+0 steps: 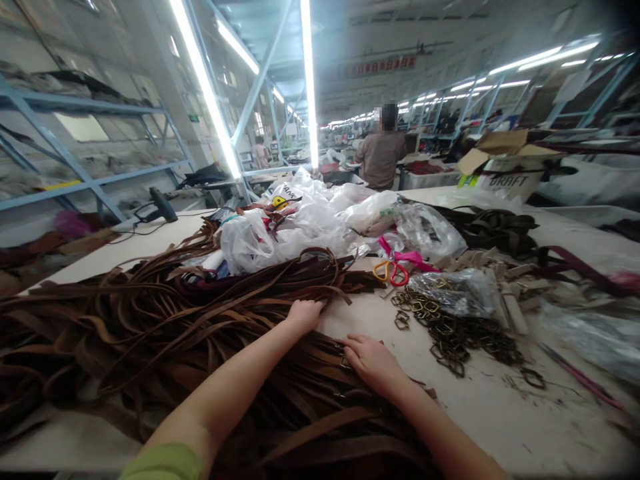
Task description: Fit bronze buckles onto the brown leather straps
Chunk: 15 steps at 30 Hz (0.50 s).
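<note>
Currently, both bare hands are working at the right-hand ends of a heap of brown leather-look straps (210, 327), which is spreading leftward across the worktable (500, 417) and under the forearms. The left hand (303, 316) is curling at the heap's far right edge; its fingertips are hiding among the strap ends, so I cannot tell whether it is gripping one. The right hand (374, 364) is resting lower and nearer the body, fingers extended together over strap ends beside a small metal buckle (345, 362) — whether it is pinching anything, I cannot tell.

Key relation: the straps' long axis is running mostly left to right, fanning obliquely, with ends pointing toward the loose buckle pile (453, 335). That pile is lying right of both hands, across bare tabletop — the right hand is sitting nearer. Orange-and-red-handled scissors (399, 274) are lying beyond, near the clear plastic bag (457, 291).
</note>
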Available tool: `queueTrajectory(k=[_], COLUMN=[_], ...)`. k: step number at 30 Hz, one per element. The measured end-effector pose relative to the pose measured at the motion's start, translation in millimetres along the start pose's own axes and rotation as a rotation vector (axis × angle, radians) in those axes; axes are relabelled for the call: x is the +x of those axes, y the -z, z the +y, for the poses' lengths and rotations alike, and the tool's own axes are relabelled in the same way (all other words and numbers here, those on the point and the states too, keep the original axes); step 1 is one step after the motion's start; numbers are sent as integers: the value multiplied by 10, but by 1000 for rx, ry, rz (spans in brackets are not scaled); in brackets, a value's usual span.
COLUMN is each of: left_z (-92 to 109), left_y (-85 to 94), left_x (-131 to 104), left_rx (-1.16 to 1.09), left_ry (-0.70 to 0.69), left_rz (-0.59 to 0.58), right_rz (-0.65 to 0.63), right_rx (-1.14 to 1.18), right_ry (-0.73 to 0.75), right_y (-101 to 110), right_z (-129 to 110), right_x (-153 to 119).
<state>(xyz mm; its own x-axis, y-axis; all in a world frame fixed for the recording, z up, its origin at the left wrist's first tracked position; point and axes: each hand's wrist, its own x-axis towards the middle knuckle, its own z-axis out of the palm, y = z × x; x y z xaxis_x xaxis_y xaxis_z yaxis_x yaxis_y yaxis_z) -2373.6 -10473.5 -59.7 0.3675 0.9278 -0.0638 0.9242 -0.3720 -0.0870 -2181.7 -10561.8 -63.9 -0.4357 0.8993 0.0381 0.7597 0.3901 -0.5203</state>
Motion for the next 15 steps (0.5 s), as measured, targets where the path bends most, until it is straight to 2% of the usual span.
queueTrajectory(k=[2,5,9,13,15], left_z=[191,401,432,392,409], left_y=[-9,21,61,52,47], left_x=[114,133,35,-19,-35], left_rx=[4,4,-23,-122,-218], left_ry=[-80,-210,-298,-265,-257], left_rz=[8,54,83,99,105], right_rz=[20,56,170,314,315], right_rx=[25,108,207,-13,-191], right_ry=[2,17,-6,-335,-478], right_y=[1,29,160,375,454], right_z=[1,48,302,796,1015], right_x=[8,-3,-140,-425,-556])
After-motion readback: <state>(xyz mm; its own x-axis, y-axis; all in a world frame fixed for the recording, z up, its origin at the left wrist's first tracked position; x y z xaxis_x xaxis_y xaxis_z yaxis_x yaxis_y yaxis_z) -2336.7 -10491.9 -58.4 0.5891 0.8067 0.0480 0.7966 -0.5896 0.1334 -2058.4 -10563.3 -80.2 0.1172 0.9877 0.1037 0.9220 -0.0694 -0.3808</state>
